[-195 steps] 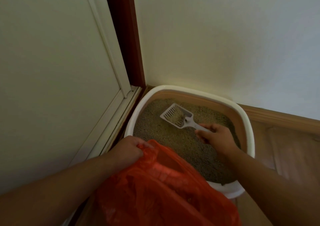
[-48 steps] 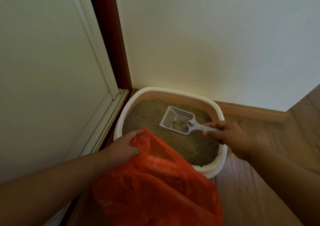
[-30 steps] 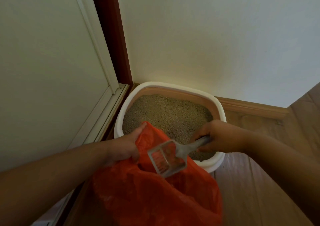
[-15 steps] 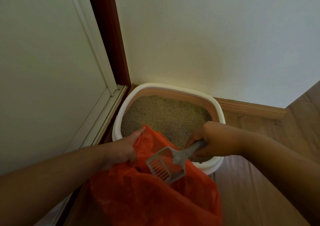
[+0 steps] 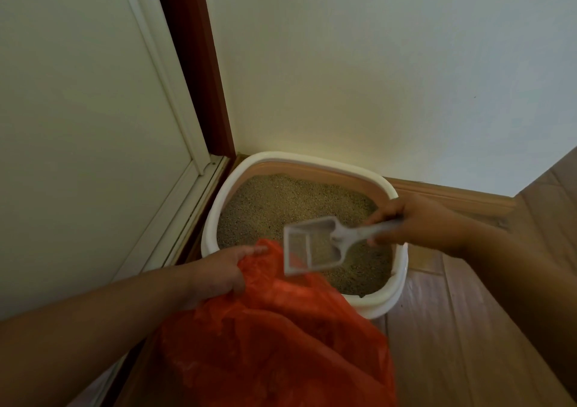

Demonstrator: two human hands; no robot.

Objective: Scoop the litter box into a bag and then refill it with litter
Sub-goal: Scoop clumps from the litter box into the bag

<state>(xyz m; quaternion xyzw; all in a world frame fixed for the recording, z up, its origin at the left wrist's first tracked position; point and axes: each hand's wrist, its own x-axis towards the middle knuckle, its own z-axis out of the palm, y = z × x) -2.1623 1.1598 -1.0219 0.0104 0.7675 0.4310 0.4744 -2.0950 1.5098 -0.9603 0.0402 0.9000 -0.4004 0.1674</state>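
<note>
my right hand grips the scoop handle, fingers curled round it, scoop held above the litter box near the bag's mouth. my left hand pinches the orange bag edge. box sits in the corner, litter inside.

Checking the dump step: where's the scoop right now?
Head view, centre-right: the scoop is held by the right hand over the litter box near edge, just above the orange bag mouth.

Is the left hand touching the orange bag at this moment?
Touching. The head view shows the left hand gripping the orange bag at its upper edge, fingers curled into the plastic.
</note>
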